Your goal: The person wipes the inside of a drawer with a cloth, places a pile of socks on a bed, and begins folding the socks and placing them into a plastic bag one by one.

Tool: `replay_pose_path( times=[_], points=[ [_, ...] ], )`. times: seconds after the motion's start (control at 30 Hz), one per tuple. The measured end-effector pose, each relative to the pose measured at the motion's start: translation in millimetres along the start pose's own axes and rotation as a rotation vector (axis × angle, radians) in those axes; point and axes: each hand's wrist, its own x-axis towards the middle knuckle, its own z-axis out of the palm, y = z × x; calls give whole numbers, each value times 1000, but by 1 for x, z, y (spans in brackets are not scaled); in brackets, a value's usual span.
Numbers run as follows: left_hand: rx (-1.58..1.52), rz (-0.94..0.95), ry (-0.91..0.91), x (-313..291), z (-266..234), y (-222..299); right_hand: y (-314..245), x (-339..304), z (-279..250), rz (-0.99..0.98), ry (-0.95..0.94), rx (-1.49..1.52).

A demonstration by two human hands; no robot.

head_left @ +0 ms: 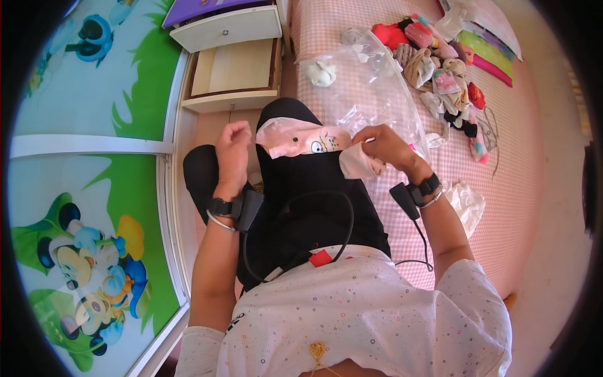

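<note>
Where the right hand (387, 146) pinches, pink cloth (361, 164) extends waistward.

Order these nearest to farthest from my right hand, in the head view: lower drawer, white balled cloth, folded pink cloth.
1. Folded pink cloth, in the right hand.
2. White balled cloth, ahead, slightly left.
3. Lower drawer, ahead, farther left.

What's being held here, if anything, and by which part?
The right grip holds a pale pink cloth near its upper edge; the left grip shows nothing held.

Obstacle beyond right hand (384, 146): plastic bag (372, 81)
</note>
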Motion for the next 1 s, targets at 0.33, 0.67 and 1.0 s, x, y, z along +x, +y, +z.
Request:
replay_pose_path(
  times=[0.33,0.67,1.0],
  points=[
    [917,598,-347,31,45,19,-24,14,13,-24,50,141],
    [481,134,-183,32,40,11,-3,25,14,-249,163,-1],
    [716,410,-557,-15,56,21,-17,4,-6,-82,-8,732]
  ],
)
